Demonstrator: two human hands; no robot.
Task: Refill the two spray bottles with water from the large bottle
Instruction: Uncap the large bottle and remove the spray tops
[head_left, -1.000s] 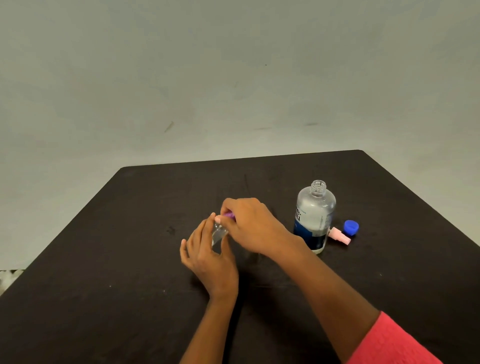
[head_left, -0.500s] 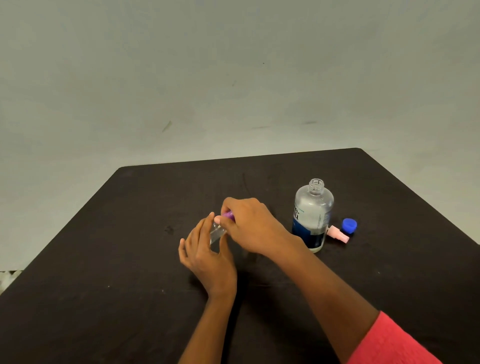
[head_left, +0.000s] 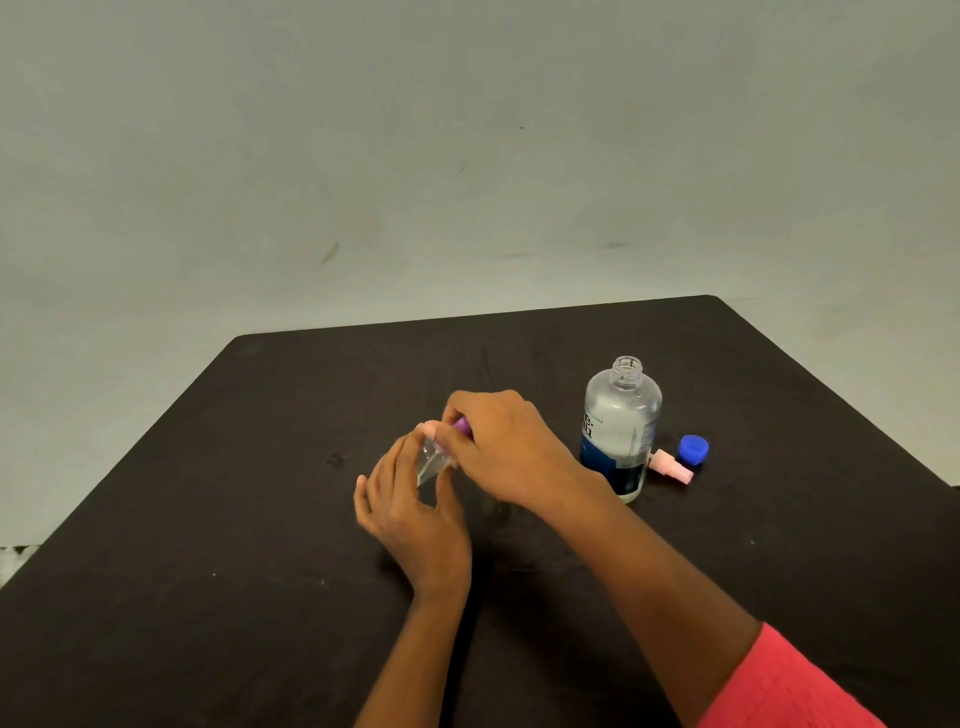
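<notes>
A person works with both bare hands over a dark desk (head_left: 208, 519) that stands against a pale grey-green wall (head_left: 467, 156). The left grip (head_left: 415, 514) is near the middle of the desk with its palm turned inward. Its fingers and thumb are partly curled around the body of a small clear spray bottle (head_left: 430, 464), which is tilted, its top leaning away from the person and to the right. The right grip (head_left: 498, 447) comes in from the right and sits over the top of that bottle. Its fingers are curled tight and pinch the purple top (head_left: 462, 426), of which only a sliver shows between the fingertips. How far the top is seated on the bottle cannot be told, because the fingers cover the joint. The two grips touch or nearly touch at the bottle's neck.

Near the right grip, on its right side, the large bottle (head_left: 621, 421) stands upright on the desk. It is clear plastic with a dark blue label low on its body, and its threaded mouth is uncapped. Its blue cap (head_left: 694, 449) lies on the desk a little further right. A pink spray head (head_left: 670, 466) lies on its side between the large bottle and the blue cap, just beside both. A coral-red sleeve (head_left: 789, 686) covers the right upper arm at the lower right edge of the view.
</notes>
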